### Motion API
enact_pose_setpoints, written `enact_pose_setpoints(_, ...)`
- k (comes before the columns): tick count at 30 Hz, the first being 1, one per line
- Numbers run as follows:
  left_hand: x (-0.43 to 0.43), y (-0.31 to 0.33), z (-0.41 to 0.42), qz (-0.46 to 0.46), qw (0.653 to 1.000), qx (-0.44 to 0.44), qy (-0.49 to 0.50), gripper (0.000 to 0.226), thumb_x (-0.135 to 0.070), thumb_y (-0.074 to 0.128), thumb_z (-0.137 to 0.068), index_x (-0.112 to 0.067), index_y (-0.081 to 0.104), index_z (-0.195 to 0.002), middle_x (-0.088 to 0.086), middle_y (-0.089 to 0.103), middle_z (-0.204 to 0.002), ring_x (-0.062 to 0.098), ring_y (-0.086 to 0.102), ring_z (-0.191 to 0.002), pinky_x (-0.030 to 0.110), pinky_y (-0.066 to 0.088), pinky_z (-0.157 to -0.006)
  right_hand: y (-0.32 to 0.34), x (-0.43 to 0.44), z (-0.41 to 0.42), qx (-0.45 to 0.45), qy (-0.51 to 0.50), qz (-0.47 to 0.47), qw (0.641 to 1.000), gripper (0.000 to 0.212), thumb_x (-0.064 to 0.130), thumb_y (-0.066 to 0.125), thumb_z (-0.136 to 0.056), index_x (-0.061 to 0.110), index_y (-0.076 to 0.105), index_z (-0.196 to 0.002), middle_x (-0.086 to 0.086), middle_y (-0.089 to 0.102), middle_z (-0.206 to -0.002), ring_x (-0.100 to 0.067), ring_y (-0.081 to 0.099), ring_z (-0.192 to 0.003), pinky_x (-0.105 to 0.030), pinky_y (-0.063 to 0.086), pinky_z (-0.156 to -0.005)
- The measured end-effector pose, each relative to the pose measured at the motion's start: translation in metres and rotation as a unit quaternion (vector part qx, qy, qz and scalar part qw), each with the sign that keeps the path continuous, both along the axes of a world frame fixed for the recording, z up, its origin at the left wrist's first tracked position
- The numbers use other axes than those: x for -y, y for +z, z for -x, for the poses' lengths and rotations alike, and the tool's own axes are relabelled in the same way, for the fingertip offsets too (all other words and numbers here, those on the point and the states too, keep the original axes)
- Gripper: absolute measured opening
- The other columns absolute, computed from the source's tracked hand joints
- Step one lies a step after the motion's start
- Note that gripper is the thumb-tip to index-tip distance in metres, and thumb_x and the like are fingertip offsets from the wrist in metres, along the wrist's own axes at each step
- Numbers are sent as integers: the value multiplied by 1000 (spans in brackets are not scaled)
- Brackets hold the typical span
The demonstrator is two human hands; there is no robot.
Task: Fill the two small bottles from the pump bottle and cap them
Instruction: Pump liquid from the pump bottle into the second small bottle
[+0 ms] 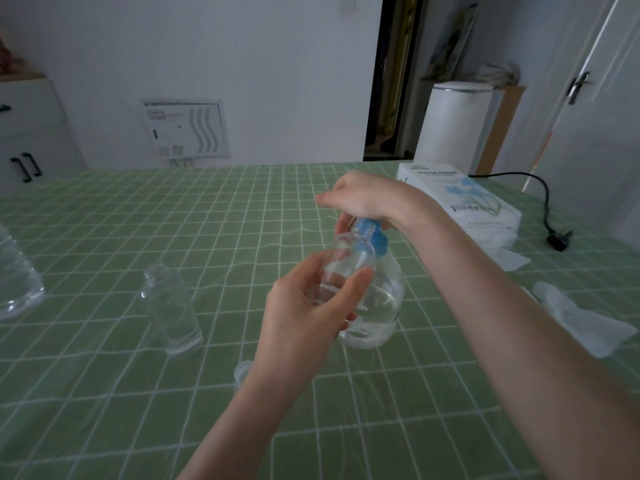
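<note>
The left hand (311, 306) holds one small bottle (346, 258) in the air above the table (104, 410), thumb and fingers wrapped round its clear body. The bottle's long axis is close to upright but leans a little; its open neck points up and to the right, toward the blue pump head (372, 237), and sits just beside it.

The pump bottle (377, 306) stands upright on the green checked cloth directly behind the held bottle, with clear liquid in its lower part. The right hand (360, 199) lies palm down on top of the pump head, its fingers loosely stretched rather than closed round anything.

There are two small bottles: the held one, and a second small bottle (171, 306) standing upright and uncapped on the cloth, well to the left. One small clear cap (242, 370) shows beside the left forearm, partly hidden. One larger clear bottle (14, 278) is cut off by the left edge.

At the far right lies one tissue pack (460, 195) printed "TISSUE PAPER" — the smaller print is too blurred to read. A crumpled tissue (581, 320) lies near the right edge, and a black plug (559, 237) rests just beyond the pack.
</note>
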State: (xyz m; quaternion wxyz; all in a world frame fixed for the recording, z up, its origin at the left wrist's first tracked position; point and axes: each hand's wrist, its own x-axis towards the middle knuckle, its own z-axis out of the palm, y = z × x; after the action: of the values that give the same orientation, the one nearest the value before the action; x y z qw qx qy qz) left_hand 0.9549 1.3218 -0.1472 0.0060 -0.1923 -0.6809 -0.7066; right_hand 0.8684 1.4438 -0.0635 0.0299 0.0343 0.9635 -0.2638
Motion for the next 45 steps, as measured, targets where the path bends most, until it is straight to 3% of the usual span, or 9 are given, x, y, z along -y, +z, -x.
enact_pose_setpoints(4,0,1,-1,-1,1000,0,-2,31,-46,65,-63,-34,66,-91,-4,71,-72,9,64,-54,14,46,-49,-1,0,2,15,0,8,1000,56,45,47,-95,10,46,-139,-11,61,-129,-27,58,-112,-33,38,-78)
enact_pose_setpoints(10,1,-2,-1,16,1000,2,6,33,-47,65,-63,-31,67,-92,-6,69,-67,8,64,-54,15,48,-49,-10,-2,4,26,-2,25,999,55,43,46,-96,7,49,-137,-14,58,-133,-29,54,-121,-38,39,-95)
enact_pose_setpoints(18,1,-4,0,14,1000,3,7,38,-47,66,-62,-29,67,-95,-7,68,-65,8,63,-53,18,50,-51,-12,-2,1,15,-2,34,999,58,45,43,-97,7,45,-140,-15,57,-134,-29,52,-124,-39,36,-95)
enact_pose_setpoints(25,-1,0,0,-5,1000,-3,-7,28,-45,66,-63,-36,66,-90,-7,69,-65,8,63,-53,14,46,-48,0,-2,1,7,0,3,1000,56,47,42,-97,6,49,-135,-10,67,-117,-24,58,-102,-30,36,-68)
enact_pose_setpoints(29,0,-1,0,-2,1000,-3,-3,30,-46,66,-63,-36,66,-92,-7,68,-64,9,63,-53,14,46,-48,-3,-2,3,19,-4,15,1000,60,50,42,-96,9,46,-140,-13,56,-136,-29,52,-122,-37,35,-84)
enact_pose_setpoints(38,0,-4,-1,9,1000,0,1,35,-49,65,-61,-34,66,-92,-7,69,-65,9,63,-54,15,47,-49,-11,-3,4,32,-5,16,999,55,45,42,-97,8,49,-137,-15,55,-137,-30,49,-126,-39,36,-95)
enact_pose_setpoints(45,0,-3,-1,7,1000,3,3,31,-47,66,-61,-37,64,-91,-5,70,-67,10,63,-54,16,49,-50,-10,-2,3,12,-7,14,1000,56,43,43,-97,7,45,-140,-15,59,-131,-29,53,-120,-35,35,-86)
